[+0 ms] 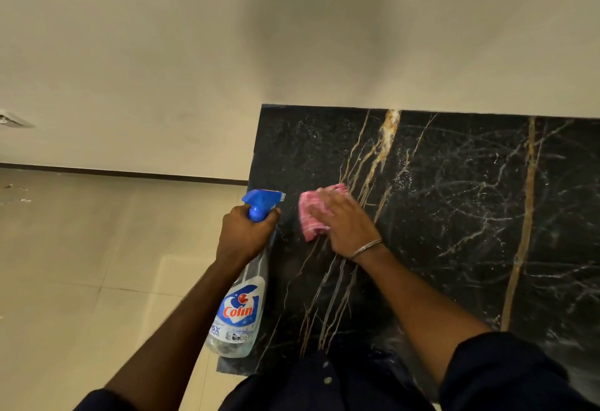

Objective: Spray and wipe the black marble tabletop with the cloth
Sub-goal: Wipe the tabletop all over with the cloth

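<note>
On the black marble worktop (454,222), a little in from its left edge, the pink cloth (307,219) lies bunched on the stone. Your right hand (345,227) rests flat on top of it. The fingers (325,204) are stretched out straight and released, pressing down on the fabric rather than curling round it. They look blurred. The cloth shows at the far side of your fingertips and at the left of your palm; the rest is hidden under the hand. A thin metal bangle (367,248) circles that wrist.

Just left of the cloth, your left hand (242,237) grips the spray bottle (240,310) by its neck, fingers clenched round it below the blue trigger head. The nozzle points right, toward the cloth, without touching it. The bottle is clear with a blue label reading "Colin". It is tilted, head away from you and base toward you, along the left edge of the worktop. You cannot tell whether it touches the stone.

The marble carries gold and white veins, with pale specks and smears right of the cloth. Its far edge meets a cream wall (162,53). Left of the worktop is a pale tiled floor (65,281), with a dark skirting strip (130,173) where it meets the wall. Dark sleeves cover your upper arms.
</note>
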### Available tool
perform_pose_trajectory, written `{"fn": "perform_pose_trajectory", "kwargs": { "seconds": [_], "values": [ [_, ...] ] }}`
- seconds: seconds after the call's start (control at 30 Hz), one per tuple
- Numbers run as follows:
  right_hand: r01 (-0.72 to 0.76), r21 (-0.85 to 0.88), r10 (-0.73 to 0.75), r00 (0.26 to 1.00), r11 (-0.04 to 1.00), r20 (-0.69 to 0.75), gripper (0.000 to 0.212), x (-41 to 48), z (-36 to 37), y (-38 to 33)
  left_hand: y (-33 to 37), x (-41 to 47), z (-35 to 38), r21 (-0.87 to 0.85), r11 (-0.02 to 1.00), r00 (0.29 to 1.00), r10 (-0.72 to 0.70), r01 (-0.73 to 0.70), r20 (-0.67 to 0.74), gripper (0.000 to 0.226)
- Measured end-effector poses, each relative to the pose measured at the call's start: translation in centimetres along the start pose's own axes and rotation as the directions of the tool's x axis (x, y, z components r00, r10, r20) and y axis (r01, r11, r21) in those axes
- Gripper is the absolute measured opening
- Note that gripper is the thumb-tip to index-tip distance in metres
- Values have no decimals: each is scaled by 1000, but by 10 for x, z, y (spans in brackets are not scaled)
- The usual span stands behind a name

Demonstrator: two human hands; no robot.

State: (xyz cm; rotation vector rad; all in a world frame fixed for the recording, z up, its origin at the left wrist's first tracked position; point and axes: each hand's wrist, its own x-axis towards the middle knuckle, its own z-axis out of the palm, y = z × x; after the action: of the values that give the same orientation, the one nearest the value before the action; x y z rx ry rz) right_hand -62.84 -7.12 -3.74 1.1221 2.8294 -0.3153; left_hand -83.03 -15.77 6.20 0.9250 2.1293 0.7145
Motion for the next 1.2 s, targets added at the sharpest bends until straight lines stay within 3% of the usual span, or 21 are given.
{"fn": "perform_pose_trajectory", "kwargs": {
  "seconds": [0.13,0.23,0.3,0.4,0.5,0.6,0.73,0.93,1.03,1.13,1.2],
  "values": [
    [-297,66,302,948,953,-102,70,-25,-1,51,-3,0,-2,1,1000,1000,-4,4,4,25],
    [-452,88,459,884,888,-92,70,-20,-3,39,-6,-2,-2,-7,1000,1000,-17,17,4,25],
    [-390,75,396,913,918,-95,77,-14,-1,13,-8,-5,-1,-13,1000,1000,-20,20,2,24],
    [-99,16,99,994,995,-40,80,-7,5,-31,-8,-9,-1,-11,1000,1000,-8,8,1,20],
    [123,14,-124,990,992,72,78,4,4,-64,-11,-12,-2,-2,1000,1000,-14,14,-24,24],
    [233,-50,-225,965,971,133,79,10,2,-69,-15,-14,-3,7,999,999,-36,37,-37,28],
    [224,-2,-223,970,975,95,77,16,-4,-56,-16,-17,-6,15,999,998,-50,51,-28,30],
    [-64,-37,66,997,997,51,74,79,-13,-28,-23,-21,-23,-28,998,995,-63,61,-72,22],
    [-135,-39,138,988,990,64,67,114,-19,-16,-28,-20,-35,-50,996,992,-73,68,-100,22],
    [-110,-80,115,991,991,70,66,115,-17,-28,-33,-20,-43,-73,995,990,-72,63,-123,22],
    [15,-93,-9,997,996,73,73,95,-10,-60,-37,-19,-45,-89,993,987,-87,75,-135,23]
  ]
}}
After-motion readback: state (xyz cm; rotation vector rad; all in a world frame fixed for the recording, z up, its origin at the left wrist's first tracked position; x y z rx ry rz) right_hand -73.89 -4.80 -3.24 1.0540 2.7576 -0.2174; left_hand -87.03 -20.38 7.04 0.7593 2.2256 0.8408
